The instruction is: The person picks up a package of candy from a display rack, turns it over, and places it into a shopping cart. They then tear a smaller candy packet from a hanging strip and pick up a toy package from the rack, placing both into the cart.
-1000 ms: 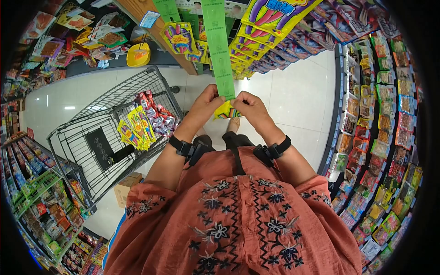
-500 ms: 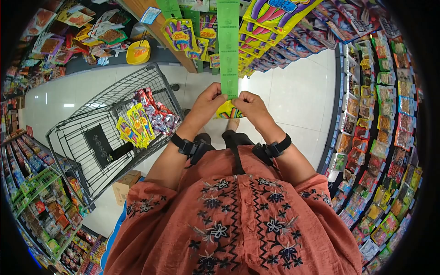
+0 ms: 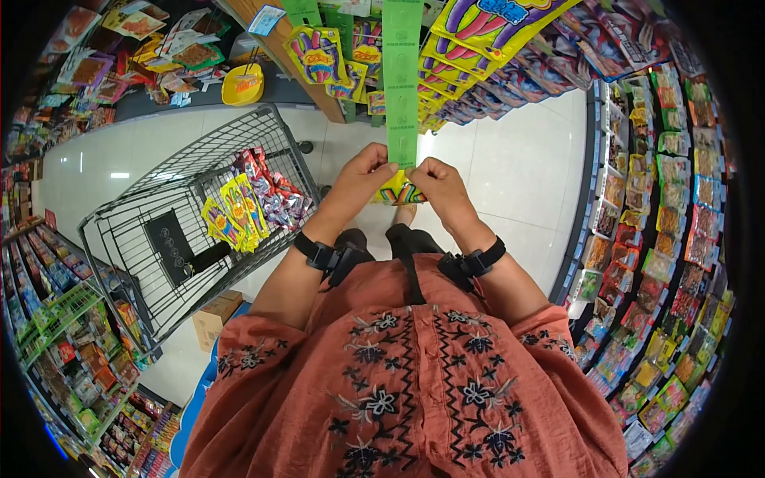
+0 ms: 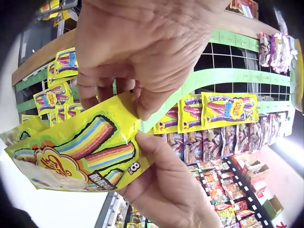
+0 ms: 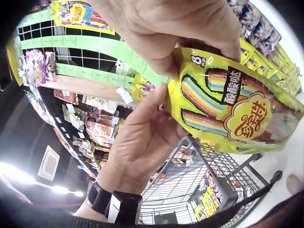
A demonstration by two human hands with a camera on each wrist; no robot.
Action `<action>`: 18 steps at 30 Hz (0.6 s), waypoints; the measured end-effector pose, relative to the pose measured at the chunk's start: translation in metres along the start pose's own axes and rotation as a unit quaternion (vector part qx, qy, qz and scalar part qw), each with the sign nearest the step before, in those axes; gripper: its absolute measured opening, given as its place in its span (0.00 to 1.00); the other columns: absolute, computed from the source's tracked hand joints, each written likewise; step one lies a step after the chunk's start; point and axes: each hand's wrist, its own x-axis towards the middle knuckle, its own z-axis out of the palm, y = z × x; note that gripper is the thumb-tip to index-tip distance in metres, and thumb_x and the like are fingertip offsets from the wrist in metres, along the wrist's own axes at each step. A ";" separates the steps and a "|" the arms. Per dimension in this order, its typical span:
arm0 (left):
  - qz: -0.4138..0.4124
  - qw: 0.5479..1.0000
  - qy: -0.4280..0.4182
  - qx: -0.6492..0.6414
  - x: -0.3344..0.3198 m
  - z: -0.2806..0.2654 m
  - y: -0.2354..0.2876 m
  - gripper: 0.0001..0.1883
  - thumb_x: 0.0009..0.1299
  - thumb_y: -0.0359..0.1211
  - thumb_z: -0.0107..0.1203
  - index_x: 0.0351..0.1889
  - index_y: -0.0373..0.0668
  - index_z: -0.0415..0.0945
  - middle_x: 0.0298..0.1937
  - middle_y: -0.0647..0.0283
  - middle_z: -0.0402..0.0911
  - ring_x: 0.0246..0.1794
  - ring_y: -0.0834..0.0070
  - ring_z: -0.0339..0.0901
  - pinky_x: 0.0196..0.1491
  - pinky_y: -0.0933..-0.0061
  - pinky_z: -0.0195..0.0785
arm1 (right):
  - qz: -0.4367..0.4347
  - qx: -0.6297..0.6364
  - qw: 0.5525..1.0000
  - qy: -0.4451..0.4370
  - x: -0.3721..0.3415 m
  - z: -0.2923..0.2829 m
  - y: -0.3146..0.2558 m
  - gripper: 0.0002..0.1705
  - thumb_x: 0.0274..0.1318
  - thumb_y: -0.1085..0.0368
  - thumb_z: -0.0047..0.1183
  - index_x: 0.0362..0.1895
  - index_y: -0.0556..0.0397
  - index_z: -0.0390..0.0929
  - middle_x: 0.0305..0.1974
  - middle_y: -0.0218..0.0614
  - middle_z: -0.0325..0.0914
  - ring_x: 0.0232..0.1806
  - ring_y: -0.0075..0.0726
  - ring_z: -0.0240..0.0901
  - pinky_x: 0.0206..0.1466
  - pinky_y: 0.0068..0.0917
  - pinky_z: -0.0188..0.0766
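Observation:
A yellow candy bag with rainbow strips hangs at the lower end of a green strip. My left hand and my right hand pinch its top edge where it meets the strip. In the left wrist view the bag is tilted, with my left hand above and my right hand below. The right wrist view shows the bag between my right hand above and my left hand.
A shopping cart at the left holds yellow packets and red and purple packets. Yellow bags hang on the rack ahead. Shelves of snacks line the right side; a cardboard box stands on the floor.
The green strip has shifted right and stands more upright. Both hands keep their pinch on the bag's top. Rack and cart have shifted slightly in view.

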 end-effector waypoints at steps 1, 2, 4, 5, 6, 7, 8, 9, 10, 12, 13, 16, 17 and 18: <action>-0.012 1.000 0.003 0.009 -0.001 -0.001 0.000 0.10 0.76 0.32 0.54 0.50 0.39 0.73 0.46 0.69 0.79 0.47 0.84 0.73 0.53 0.80 0.66 | 0.001 0.012 1.000 0.003 -0.001 0.001 0.000 0.14 0.62 0.63 0.57 0.24 0.52 0.73 0.22 0.20 0.67 0.24 0.14 0.57 0.27 0.19 0.55; -0.025 1.000 0.005 0.017 -0.002 -0.002 0.000 0.10 0.76 0.34 0.55 0.49 0.39 0.74 0.45 0.69 0.79 0.46 0.85 0.73 0.52 0.80 0.66 | 0.003 0.023 1.000 0.006 -0.002 0.002 0.000 0.13 0.62 0.63 0.57 0.24 0.52 0.73 0.22 0.20 0.67 0.24 0.14 0.57 0.27 0.19 0.55; -0.044 0.993 0.027 0.107 -0.006 0.002 0.006 0.12 0.74 0.37 0.57 0.46 0.38 0.75 0.42 0.68 0.80 0.43 0.84 0.73 0.48 0.79 0.67 | 0.003 0.034 0.999 0.008 -0.001 0.001 0.003 0.13 0.62 0.63 0.57 0.24 0.52 0.73 0.22 0.20 0.67 0.24 0.14 0.57 0.27 0.19 0.55; -0.055 0.986 0.037 0.152 -0.008 0.003 0.008 0.14 0.74 0.39 0.58 0.45 0.37 0.75 0.40 0.68 0.80 0.41 0.84 0.74 0.45 0.78 0.68 | 0.002 0.040 0.999 0.009 0.000 0.001 0.005 0.13 0.62 0.64 0.57 0.24 0.52 0.73 0.22 0.20 0.67 0.24 0.14 0.57 0.27 0.19 0.55; -0.053 0.978 0.062 0.192 -0.010 0.005 0.006 0.15 0.73 0.40 0.59 0.43 0.37 0.75 0.38 0.67 0.80 0.39 0.84 0.74 0.43 0.77 0.68 | 0.002 0.042 0.999 0.006 0.000 0.001 0.007 0.13 0.62 0.64 0.57 0.24 0.52 0.73 0.22 0.20 0.67 0.24 0.14 0.57 0.27 0.19 0.55; -0.050 0.968 0.087 0.231 -0.010 0.006 0.004 0.16 0.72 0.41 0.60 0.42 0.36 0.75 0.36 0.66 0.80 0.37 0.83 0.74 0.41 0.76 0.68 | 0.002 0.043 0.999 0.004 0.000 0.001 0.008 0.13 0.62 0.64 0.57 0.25 0.53 0.73 0.22 0.20 0.66 0.24 0.14 0.57 0.27 0.19 0.55; -0.047 0.955 0.112 0.270 -0.010 0.008 0.004 0.17 0.71 0.42 0.61 0.41 0.36 0.75 0.34 0.66 0.80 0.35 0.83 0.74 0.38 0.76 0.69 | 0.000 0.044 0.999 0.002 0.000 0.000 0.008 0.13 0.62 0.63 0.57 0.25 0.53 0.73 0.21 0.20 0.66 0.24 0.14 0.57 0.27 0.19 0.55; -0.037 0.952 0.120 0.280 -0.011 0.010 0.004 0.17 0.71 0.42 0.61 0.40 0.36 0.75 0.33 0.65 0.80 0.34 0.83 0.74 0.37 0.75 0.69 | 0.002 0.050 0.999 0.005 0.000 0.000 0.007 0.13 0.62 0.63 0.57 0.25 0.53 0.73 0.21 0.20 0.66 0.24 0.14 0.57 0.27 0.19 0.55; -0.028 0.948 0.128 0.291 -0.013 0.012 0.005 0.17 0.71 0.42 0.61 0.39 0.36 0.74 0.32 0.64 0.80 0.32 0.83 0.74 0.36 0.75 0.69 | 0.005 0.056 0.998 0.007 -0.001 0.001 0.006 0.13 0.62 0.63 0.57 0.25 0.52 0.74 0.21 0.20 0.66 0.24 0.14 0.57 0.27 0.19 0.55; -0.019 0.951 0.134 0.277 -0.013 0.012 0.003 0.17 0.71 0.42 0.61 0.39 0.35 0.75 0.31 0.64 0.80 0.31 0.82 0.74 0.35 0.75 0.69 | 0.009 0.063 0.998 0.011 -0.002 0.002 0.005 0.13 0.62 0.63 0.57 0.25 0.52 0.74 0.21 0.20 0.66 0.24 0.15 0.57 0.27 0.19 0.55; -0.021 0.958 0.132 0.253 -0.013 0.010 -0.005 0.17 0.71 0.42 0.61 0.39 0.35 0.75 0.31 0.64 0.80 0.31 0.83 0.73 0.35 0.75 0.68 | 0.012 0.066 0.998 0.012 -0.002 0.002 0.004 0.13 0.62 0.63 0.57 0.25 0.52 0.74 0.21 0.20 0.66 0.24 0.15 0.57 0.27 0.19 0.55; -0.032 0.972 0.135 0.190 -0.012 0.008 -0.013 0.17 0.70 0.41 0.61 0.38 0.34 0.77 0.30 0.60 0.81 0.30 0.78 0.75 0.34 0.72 0.68 | 0.009 0.070 0.997 0.013 -0.003 0.002 0.004 0.13 0.63 0.63 0.57 0.26 0.52 0.74 0.21 0.20 0.66 0.24 0.15 0.57 0.27 0.19 0.55; -0.037 0.975 0.138 0.170 -0.012 0.008 -0.014 0.17 0.69 0.41 0.62 0.37 0.33 0.78 0.29 0.57 0.81 0.29 0.75 0.76 0.34 0.70 0.69 | 0.007 0.071 0.997 0.012 -0.004 0.001 0.004 0.13 0.63 0.62 0.57 0.26 0.52 0.75 0.21 0.20 0.66 0.24 0.15 0.57 0.27 0.19 0.55; -0.047 0.973 0.137 0.178 -0.013 0.009 -0.010 0.17 0.69 0.41 0.61 0.37 0.33 0.78 0.29 0.58 0.81 0.29 0.76 0.75 0.34 0.71 0.69 | 0.007 0.066 0.998 0.009 -0.004 0.001 0.005 0.12 0.63 0.63 0.56 0.27 0.52 0.75 0.22 0.21 0.67 0.25 0.15 0.59 0.29 0.19 0.57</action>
